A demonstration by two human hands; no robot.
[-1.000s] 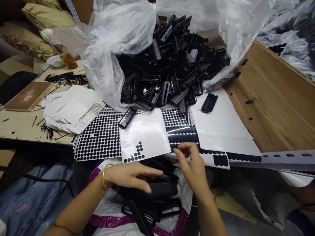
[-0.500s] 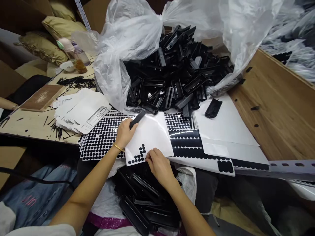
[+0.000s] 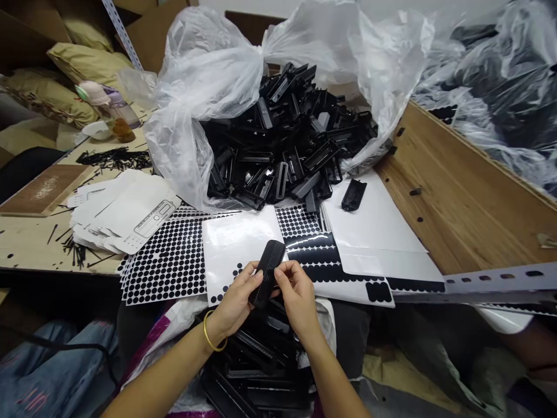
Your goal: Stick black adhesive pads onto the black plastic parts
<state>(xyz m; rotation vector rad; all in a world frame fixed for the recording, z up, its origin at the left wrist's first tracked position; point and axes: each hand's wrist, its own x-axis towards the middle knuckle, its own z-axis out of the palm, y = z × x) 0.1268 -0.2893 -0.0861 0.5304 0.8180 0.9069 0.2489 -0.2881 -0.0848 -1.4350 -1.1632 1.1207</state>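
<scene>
My left hand (image 3: pixel 235 302) grips a long black plastic piece (image 3: pixel 270 258) with a carbon-fibre pattern, tilted up above the table's front edge. My right hand (image 3: pixel 298 293) is closed in a pinch against the right side of that piece; whatever lies between thumb and finger is hidden. Just behind both hands rests a white backing sheet (image 3: pixel 237 232) with a few round black stickers near its lower edge. A stack of sheets full of black dots (image 3: pixel 169 261) spreads to its left. Beneath my hands, a bag holds several similar black pieces (image 3: pixel 248 389).
A large clear plastic bag (image 3: pixel 209 75) stands open at the back, heaped with black plastic pieces (image 3: pixel 282 139). White cards (image 3: pixel 126 212) and black ties (image 3: pixel 115 157) lie left. White sheets (image 3: pixel 378 232), a loose piece (image 3: pixel 353 194) and a wooden board (image 3: pixel 470 197) are right.
My left hand has brought the black piece down and right, off the white sheet. My right hand has left the sheet's dots and come up against the piece. The view has shifted right.
</scene>
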